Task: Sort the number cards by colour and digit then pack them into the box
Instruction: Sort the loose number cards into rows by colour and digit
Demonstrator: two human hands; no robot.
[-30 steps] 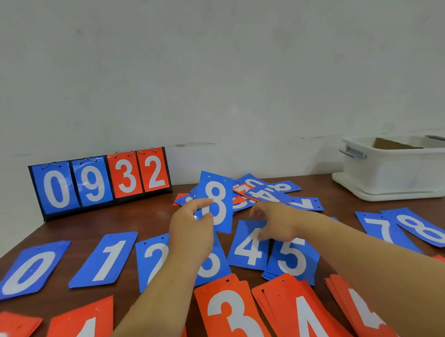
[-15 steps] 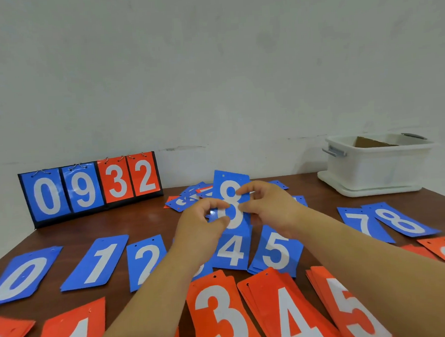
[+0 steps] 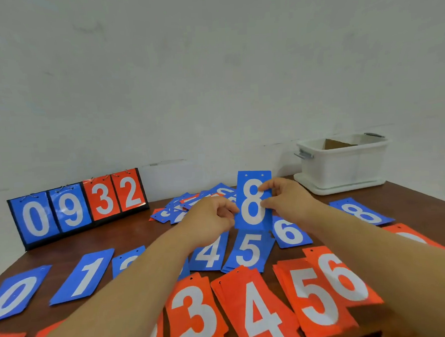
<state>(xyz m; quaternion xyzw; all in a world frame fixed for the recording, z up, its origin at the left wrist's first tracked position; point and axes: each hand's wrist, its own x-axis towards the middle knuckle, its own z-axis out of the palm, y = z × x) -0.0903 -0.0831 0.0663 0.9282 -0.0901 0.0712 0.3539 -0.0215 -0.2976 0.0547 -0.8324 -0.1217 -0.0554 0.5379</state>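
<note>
We are bringing our right hand over from the pile to join our left hand on the blue 8 card, carrying it rightward.

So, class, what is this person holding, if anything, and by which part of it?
A blue 8 card, upright: the left hand pinches its left edge, the right hand its right edge, about mid-height.

The 8 card is held upright between the left hand and right hand. Two rows of cards are laid before the grip, a loose heap just behind-left, the scoreboard farther left, the box behind-right.
</note>
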